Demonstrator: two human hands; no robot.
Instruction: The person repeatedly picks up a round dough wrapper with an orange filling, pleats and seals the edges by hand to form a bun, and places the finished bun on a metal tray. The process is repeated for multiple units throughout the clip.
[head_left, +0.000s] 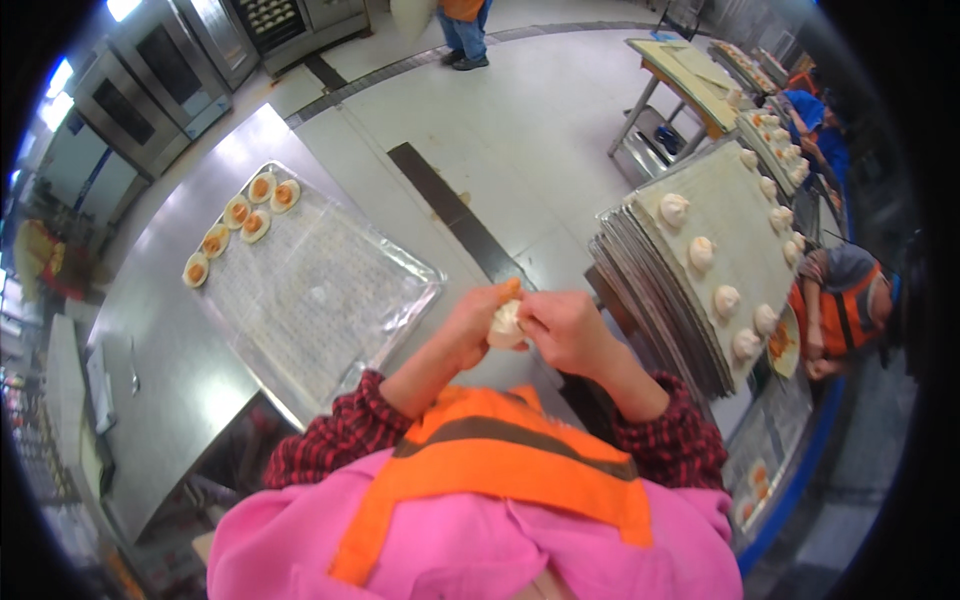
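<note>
A filled dough bun (506, 325) with gathered pleats is held in front of my chest. My left hand (475, 319) cups it from the left, and a bit of orange filling shows at the thumb. The fingers of my right hand (556, 324) pinch its pleated edge from the right. To the left, a metal sheet pan (322, 292) carries several flat dough rounds (238, 212) topped with orange filling at its far left corner. On the right, several pleated buns (702, 253) sit on the lined top tray (652, 247) of a tall stack.
The left pan overhangs a steel table (180, 360). A bowl of orange filling (784, 341) stands beside the right stack. Near it is a co-worker in an orange apron (844, 315); others are farther back. A person (465, 34) stands on the floor ahead, near steel ovens (142, 105).
</note>
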